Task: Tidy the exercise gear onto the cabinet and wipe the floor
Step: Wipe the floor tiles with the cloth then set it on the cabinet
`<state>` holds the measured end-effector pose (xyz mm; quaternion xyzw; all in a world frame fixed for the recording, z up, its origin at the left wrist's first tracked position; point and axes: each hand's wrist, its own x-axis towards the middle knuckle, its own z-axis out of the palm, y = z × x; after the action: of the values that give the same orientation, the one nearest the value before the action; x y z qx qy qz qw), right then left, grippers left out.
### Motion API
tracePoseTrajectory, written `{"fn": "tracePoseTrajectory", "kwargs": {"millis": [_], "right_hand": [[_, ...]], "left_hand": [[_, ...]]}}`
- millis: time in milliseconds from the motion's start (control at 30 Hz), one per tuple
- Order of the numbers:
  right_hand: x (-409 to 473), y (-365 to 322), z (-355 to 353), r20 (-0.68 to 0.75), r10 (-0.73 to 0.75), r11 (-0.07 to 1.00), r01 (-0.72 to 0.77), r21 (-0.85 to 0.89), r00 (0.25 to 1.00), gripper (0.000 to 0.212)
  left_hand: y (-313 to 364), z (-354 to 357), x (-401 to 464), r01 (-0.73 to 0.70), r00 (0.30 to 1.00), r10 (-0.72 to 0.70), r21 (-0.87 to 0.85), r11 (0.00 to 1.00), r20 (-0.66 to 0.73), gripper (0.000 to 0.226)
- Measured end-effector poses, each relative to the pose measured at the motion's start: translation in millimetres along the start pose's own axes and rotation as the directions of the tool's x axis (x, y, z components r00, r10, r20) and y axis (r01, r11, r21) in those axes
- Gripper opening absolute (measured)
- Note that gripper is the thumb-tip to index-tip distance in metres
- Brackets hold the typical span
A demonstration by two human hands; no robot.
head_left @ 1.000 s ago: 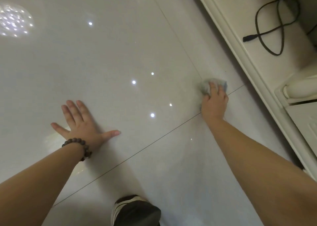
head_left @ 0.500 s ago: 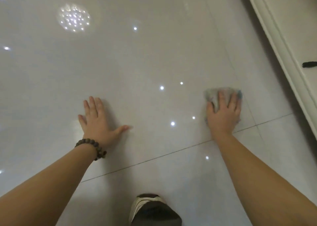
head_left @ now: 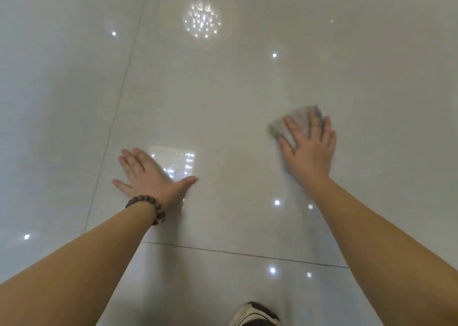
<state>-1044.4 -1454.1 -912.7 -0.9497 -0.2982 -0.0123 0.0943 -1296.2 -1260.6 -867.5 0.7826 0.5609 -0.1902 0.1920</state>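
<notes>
A small grey cloth [head_left: 295,120] lies flat on the glossy pale tiled floor [head_left: 223,90]. My right hand [head_left: 309,149] presses down on the cloth with straight, spread fingers, covering most of it. My left hand [head_left: 151,174] lies flat on the floor to the left, fingers straight and thumb out, holding nothing. A bead bracelet [head_left: 148,206] circles the left wrist. No exercise gear or cabinet is in view.
My shoe [head_left: 255,315] shows at the bottom edge. Thin grout lines [head_left: 247,252] cross the tiles near my arms and run up the left side. Ceiling lights reflect as bright spots [head_left: 202,21] on the floor.
My right hand has slid the cloth left, away from the white cabinet base, which has left the view. My left hand stayed flat on the floor. The view turned left.
</notes>
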Motion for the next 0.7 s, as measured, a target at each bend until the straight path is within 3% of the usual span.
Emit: {"fn": "tracePoseTrajectory", "kwargs": {"millis": [67, 100, 133, 200, 267, 300, 333, 367, 433, 467, 700], "right_hand": [[18.2, -30.0, 3.8, 0.016, 0.278, 0.959, -0.279, 0.049, 0.960, 0.055], [20.9, -56.3, 8.5, 0.022, 0.313, 0.947, -0.313, 0.064, 0.950, 0.055], [18.8, -85.4, 13.6, 0.022, 0.248, 0.965, -0.249, 0.081, 0.968, 0.055], [5.6, -134.7, 26.2, 0.037, -0.136, 0.983, 0.130, 0.125, 0.990, 0.052], [5.4, -147.6, 33.7, 0.055, -0.571, 0.815, 0.558, 0.155, 0.819, 0.046], [23.9, -140.3, 37.6, 0.062, -0.686, 0.723, 0.670, 0.172, 0.725, 0.044], [47.9, -129.9, 39.9, 0.070, -0.717, 0.694, 0.699, 0.172, 0.694, 0.043], [74.2, -119.9, 41.9, 0.079, -0.669, 0.742, 0.655, 0.143, 0.739, 0.043], [117.5, -112.2, 43.0, 0.106, -0.442, 0.897, 0.437, 0.069, 0.891, 0.050], [129.8, -113.9, 43.9, 0.130, -0.340, 0.940, 0.338, 0.039, 0.931, 0.054], [134.7, -164.8, 32.4, 0.139, -0.056, 0.998, 0.049, 0.049, 0.989, 0.049]], "left_hand": [[-6.0, 4.1, 6.9, 0.021, 0.998, -0.022, 0.033, 0.999, 0.053, 0.151], [-7.0, 6.0, 9.7, 0.025, 0.997, -0.028, 0.040, 0.999, 0.069, 0.154], [-6.7, 6.6, 11.3, 0.029, 0.996, -0.032, 0.036, 0.999, 0.086, 0.157], [-6.4, 5.6, 12.3, 0.030, 0.993, -0.033, 0.031, 0.999, 0.115, 0.161], [-6.7, 3.6, 13.3, 0.033, 0.989, -0.038, 0.038, 0.999, 0.145, 0.163], [-7.0, 2.0, 14.0, 0.036, 0.986, -0.042, 0.036, 0.999, 0.163, 0.162], [-6.5, 0.2, 14.3, 0.036, 0.983, -0.042, 0.032, 0.999, 0.178, 0.161], [-5.9, -1.5, 14.3, 0.034, 0.981, -0.038, 0.027, 0.999, 0.192, 0.160], [-5.9, -4.4, 14.2, 0.035, 0.975, -0.038, 0.017, 0.999, 0.220, 0.159], [-6.4, -4.6, 15.1, 0.032, 0.973, -0.034, 0.013, 0.999, 0.228, 0.159], [-14.3, 1.3, 17.2, -0.003, 0.975, 0.018, -0.069, 0.998, 0.220, 0.155]]}}
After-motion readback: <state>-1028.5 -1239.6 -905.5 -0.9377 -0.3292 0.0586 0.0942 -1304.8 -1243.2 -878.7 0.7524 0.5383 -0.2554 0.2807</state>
